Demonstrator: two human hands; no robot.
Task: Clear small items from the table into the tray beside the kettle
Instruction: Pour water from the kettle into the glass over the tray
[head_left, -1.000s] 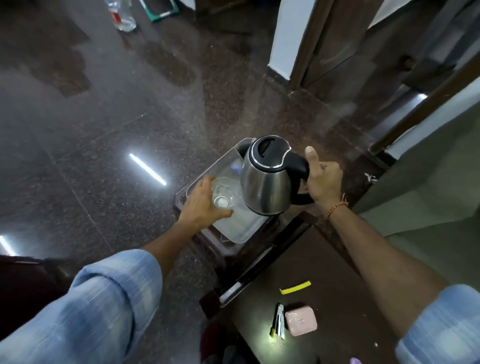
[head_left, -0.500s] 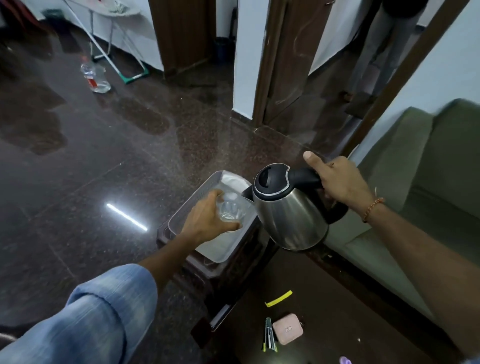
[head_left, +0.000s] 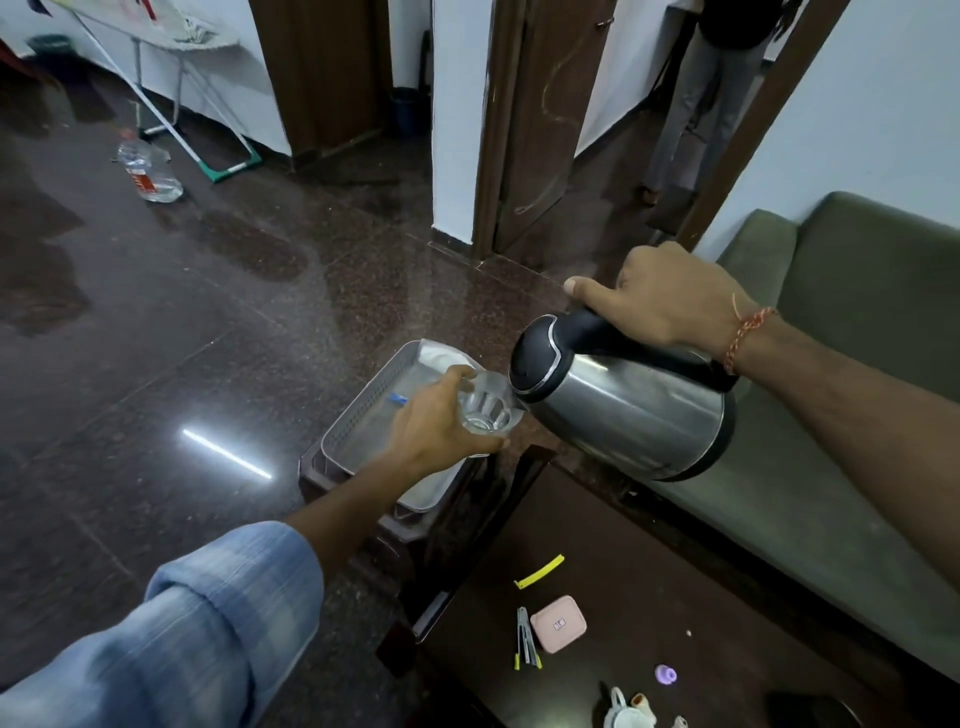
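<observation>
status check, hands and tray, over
Left hand holds glass over tray. Right hand grips kettle, tipped spout toward glass. Pink case, yellow strip on table, not yet cleared.

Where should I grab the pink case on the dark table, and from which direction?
Take the pink case across its two long flat sides, coming straight down from above. It lies flat on the dark table with rounded corners and a low profile, so a side approach would probably just push it. The folded tool lies close on its left, so spanning near and far edges looks safer.
</observation>
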